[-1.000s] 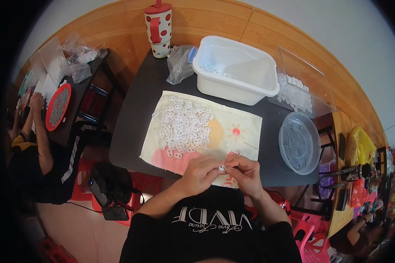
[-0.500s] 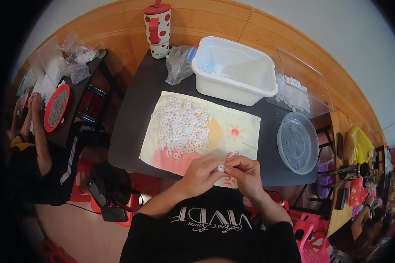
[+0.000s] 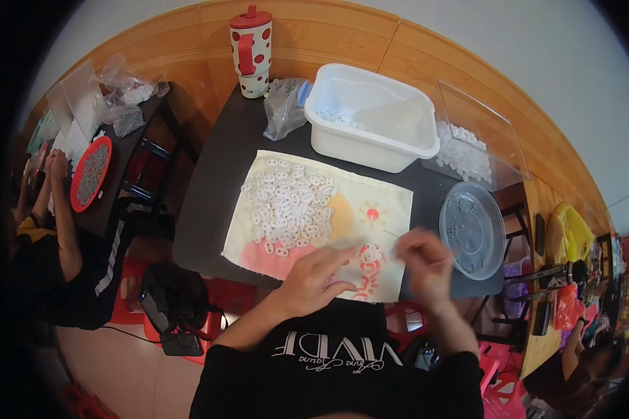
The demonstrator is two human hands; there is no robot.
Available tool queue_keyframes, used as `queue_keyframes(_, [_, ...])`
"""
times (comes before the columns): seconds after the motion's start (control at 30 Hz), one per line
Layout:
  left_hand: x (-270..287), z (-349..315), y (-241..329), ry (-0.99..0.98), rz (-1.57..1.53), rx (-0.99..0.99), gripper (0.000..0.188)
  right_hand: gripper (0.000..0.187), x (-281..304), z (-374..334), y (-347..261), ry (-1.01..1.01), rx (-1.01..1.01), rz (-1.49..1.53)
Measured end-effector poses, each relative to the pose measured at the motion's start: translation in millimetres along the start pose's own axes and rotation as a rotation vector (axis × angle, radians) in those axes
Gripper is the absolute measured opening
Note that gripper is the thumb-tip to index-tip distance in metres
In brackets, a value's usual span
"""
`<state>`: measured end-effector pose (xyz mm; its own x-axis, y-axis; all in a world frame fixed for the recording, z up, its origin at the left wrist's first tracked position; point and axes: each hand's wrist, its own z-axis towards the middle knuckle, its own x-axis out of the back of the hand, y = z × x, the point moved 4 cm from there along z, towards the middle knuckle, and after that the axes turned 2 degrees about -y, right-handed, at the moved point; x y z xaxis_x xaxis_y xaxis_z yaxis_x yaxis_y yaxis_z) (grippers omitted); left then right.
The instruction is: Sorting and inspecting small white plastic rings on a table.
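Note:
My left hand point(image 3: 316, 279) is over the near edge of a pale yellow printed cloth point(image 3: 391, 199). Its thumb and fingers are apart, and nothing shows between them. To the left of the print's red sun lies a spread pile of small white two-holed plastic pieces point(image 3: 286, 202). My right hand point(image 3: 426, 269) is smeared by motion over the cloth's right edge, so what its fingers do cannot be made out. By those fingertips lies a thin needle-like stick point(image 3: 391, 234). A few small white pieces point(image 3: 372, 253) sit between my hands on the cloth.
A white tub point(image 3: 370, 150) with small pieces inside stands behind the cloth. A clear box of white pieces point(image 3: 466, 153) and a round clear lidlike dish point(image 3: 474, 234) are at the right. A spotted tumbler point(image 3: 250, 56) stands far left; another person's hand point(image 3: 57, 167) is beyond.
My hands were together over a small white piece with a dark mark; now they are apart. My right hand has moved right and up; that piece is no longer visible between them.

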<state>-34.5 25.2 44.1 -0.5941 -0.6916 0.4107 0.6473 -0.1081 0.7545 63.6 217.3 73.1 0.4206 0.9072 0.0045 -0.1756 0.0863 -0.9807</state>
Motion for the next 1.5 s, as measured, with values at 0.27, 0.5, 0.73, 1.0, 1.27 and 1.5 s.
queue_keyframes(0.27, [7,-3,-7,0.101,-0.001,0.001,0.032,0.007,133,142,-94,0.476,0.490,-0.834])
queue_keyframes(0.5, [11,-8,-15,0.122,0.103,0.025,0.027,0.011,32,52,-23,-0.162,0.270,-0.799])
queue_keyframes(0.73, [-3,-4,-9,0.003,0.225,-0.049,0.028,0.013,-13,7,26,-0.271,0.407,-0.987])
queue_keyframes(1.0, [-23,1,-6,-0.092,0.319,0.007,0.031,0.016,-9,24,25,-0.272,0.392,-0.935])
queue_keyframes(1.27, [-13,0,-9,0.000,0.290,0.050,0.030,0.015,-35,38,55,-0.326,0.474,-1.116])
queue_keyframes(1.5, [-9,11,-13,0.203,-0.024,0.266,0.021,0.013,-37,28,36,-0.263,0.419,-0.881])
